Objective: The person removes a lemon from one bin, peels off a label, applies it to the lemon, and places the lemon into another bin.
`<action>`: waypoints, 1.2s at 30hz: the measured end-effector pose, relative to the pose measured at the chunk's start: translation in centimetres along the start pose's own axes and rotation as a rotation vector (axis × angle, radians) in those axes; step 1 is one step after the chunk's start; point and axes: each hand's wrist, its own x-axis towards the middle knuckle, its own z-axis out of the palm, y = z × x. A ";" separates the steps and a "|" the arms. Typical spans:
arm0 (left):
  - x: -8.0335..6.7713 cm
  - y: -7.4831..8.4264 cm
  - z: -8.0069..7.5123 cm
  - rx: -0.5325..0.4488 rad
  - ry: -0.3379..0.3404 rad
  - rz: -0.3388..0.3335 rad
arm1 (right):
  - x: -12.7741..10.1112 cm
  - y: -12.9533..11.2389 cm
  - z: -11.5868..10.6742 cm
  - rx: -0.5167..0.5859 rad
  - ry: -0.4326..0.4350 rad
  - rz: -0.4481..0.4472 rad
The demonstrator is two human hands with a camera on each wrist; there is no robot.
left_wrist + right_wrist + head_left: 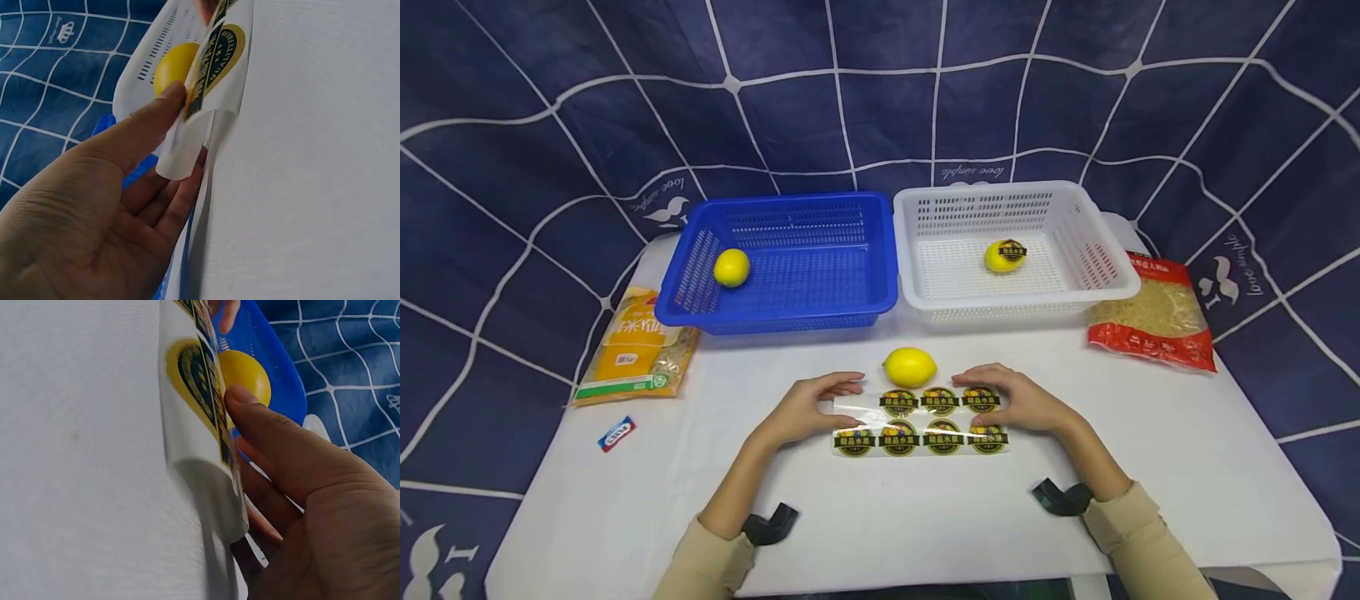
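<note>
A sheet of round fruit stickers (pixel 921 422) lies across the middle of the table, its upper left corner bare of stickers. At its left end my left hand (pixel 808 410) pinches the sheet, thumb on top. My right hand (pixel 1028 403) grips the opposite end likewise. Both wrist views show the sheet's ends (pixel 181 159) curving up between thumb and fingers. Just beyond the sheet's far edge sits a plain lemon (pixel 910 367). Another plain lemon (pixel 732 267) is in the blue basket (pixel 775 320). Inside the white basket (pixel 1022 297) lies a lemon (pixel 998 259) bearing one sticker.
The two baskets stand side by side at the back. An orange food bag (pixel 638 346) lies at left, with a small red and blue packet (pixel 617 433) in front of it. A red food bag (pixel 1153 317) is at right. Patterned blue cloth (pixel 880 100) hangs behind the table.
</note>
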 end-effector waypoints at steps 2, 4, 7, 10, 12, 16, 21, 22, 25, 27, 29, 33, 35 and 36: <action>0.0 0.2 0.0 -0.001 -0.018 -0.021 | -0.1 -0.8 0.0 -0.001 -0.004 0.007; 0.0 0.4 0.1 -0.014 -0.032 -0.049 | -0.2 -1.9 -0.2 0.003 -0.010 0.017; -0.1 0.8 0.1 -0.064 -0.039 -0.087 | -0.2 -3.7 -0.5 0.009 -0.022 0.033; -0.2 1.4 0.1 -0.127 -0.027 -0.096 | -0.1 -4.9 -0.8 0.006 -0.041 0.018; -0.2 2.0 0.0 -0.159 -0.011 -0.089 | -0.1 -5.4 -1.0 0.008 -0.057 0.002; -0.2 3.8 -0.3 -0.211 0.012 -0.054 | 0.0 -6.0 -0.9 0.054 -0.081 0.000; 0.0 5.3 -0.6 -0.283 0.033 -0.002 | 0.1 -6.0 -0.5 0.154 -0.058 -0.011; 0.0 5.4 -0.6 -0.295 0.035 0.006 | 0.2 -6.0 -0.4 0.166 -0.047 -0.023; 0.1 5.6 -0.5 -0.326 0.047 -0.007 | 0.3 -5.8 -0.2 0.192 -0.011 -0.056; 0.1 5.6 -0.3 -0.356 0.062 -0.036 | 0.3 -5.8 -0.1 0.213 0.009 -0.061; 0.2 5.8 -0.1 -0.370 0.093 -0.075 | 0.3 -5.8 -0.1 0.228 0.018 -0.064; 0.4 6.2 0.3 -0.372 0.182 -0.145 | 0.4 -6.2 -0.2 0.228 0.015 -0.053; 0.5 6.5 0.4 -0.362 0.227 -0.174 | 0.4 -6.6 -0.4 0.191 0.015 -0.063; 0.5 6.6 0.4 -0.359 0.249 -0.188 | 0.5 -6.9 -0.5 0.159 0.018 -0.075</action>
